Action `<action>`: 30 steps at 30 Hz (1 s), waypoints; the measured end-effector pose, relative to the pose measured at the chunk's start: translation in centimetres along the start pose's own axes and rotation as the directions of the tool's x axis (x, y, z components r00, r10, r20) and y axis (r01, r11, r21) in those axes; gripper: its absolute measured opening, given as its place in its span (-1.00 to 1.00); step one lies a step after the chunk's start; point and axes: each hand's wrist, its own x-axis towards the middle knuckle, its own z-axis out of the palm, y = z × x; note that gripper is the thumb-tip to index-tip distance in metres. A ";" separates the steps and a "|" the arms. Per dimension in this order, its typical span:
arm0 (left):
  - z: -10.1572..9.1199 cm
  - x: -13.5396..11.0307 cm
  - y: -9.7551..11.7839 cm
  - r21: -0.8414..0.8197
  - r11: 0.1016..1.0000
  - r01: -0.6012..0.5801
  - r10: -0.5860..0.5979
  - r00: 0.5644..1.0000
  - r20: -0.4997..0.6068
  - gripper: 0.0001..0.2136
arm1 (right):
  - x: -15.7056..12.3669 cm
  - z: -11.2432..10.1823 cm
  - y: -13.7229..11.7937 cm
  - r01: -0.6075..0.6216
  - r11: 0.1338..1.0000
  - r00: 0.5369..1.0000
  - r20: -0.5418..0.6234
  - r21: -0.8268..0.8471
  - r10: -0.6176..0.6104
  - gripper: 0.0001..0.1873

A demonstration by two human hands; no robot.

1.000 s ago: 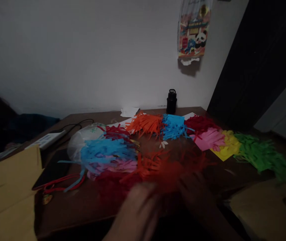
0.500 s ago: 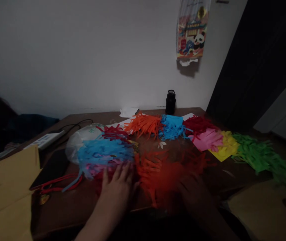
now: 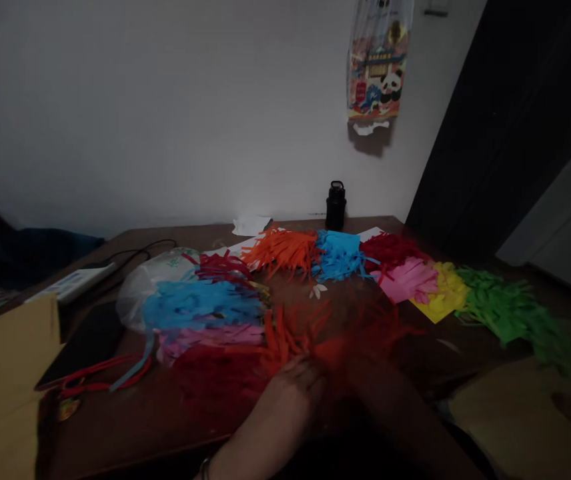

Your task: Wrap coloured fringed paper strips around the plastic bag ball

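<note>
My left hand (image 3: pixel 298 381) is closed on the near edge of the orange fringed paper (image 3: pixel 285 337), its fingers curled in. Beside it, dark and blurred, my right hand (image 3: pixel 373 380) is at the same orange paper, whose right part is smeared by motion. Its fingers look closed on the edge, though they show poorly. Left of my hands lie dark red fringed paper (image 3: pixel 220 373), pink-purple fringed paper (image 3: pixel 205 339) and blue fringed paper (image 3: pixel 203 301), overlapping one another.
Behind lie more fringed papers: orange (image 3: pixel 283 252), blue (image 3: pixel 338 253), dark red (image 3: pixel 395 253), pink (image 3: pixel 410 279), yellow (image 3: pixel 445 293) and green (image 3: pixel 510 307). A black bottle (image 3: pixel 335 205) stands near the wall. A plastic bag (image 3: pixel 135 287), power strip (image 3: pixel 73 283) and red cord (image 3: pixel 100 383) are left.
My left hand has left the dark red and pink fringed paper and moved right onto the orange one, close to my right hand. The view has shifted slightly.
</note>
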 end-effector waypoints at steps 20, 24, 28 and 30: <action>1.0 0.4 -2.0 0.139 0.860 0.491 -0.472 0.869 -0.151 -0.78 | 4.4 1.9 3.9 -0.471 0.872 0.802 0.346 -0.135 0.487 -0.72; 1.5 0.3 -2.4 0.100 0.878 0.468 -0.442 0.873 -0.208 -0.79 | 3.7 0.7 3.1 -0.212 0.976 0.959 0.181 -0.044 0.217 -0.76; 1.7 0.0 -2.3 0.043 0.942 0.332 -0.306 0.907 -0.291 -0.78 | 3.6 0.6 1.3 -0.087 0.986 0.944 0.327 0.145 0.036 -0.88; 1.4 -0.3 -2.0 0.017 0.973 0.232 -0.216 0.928 -0.303 -0.79 | 3.6 1.0 0.9 -0.065 0.989 0.949 0.315 0.129 0.021 -0.86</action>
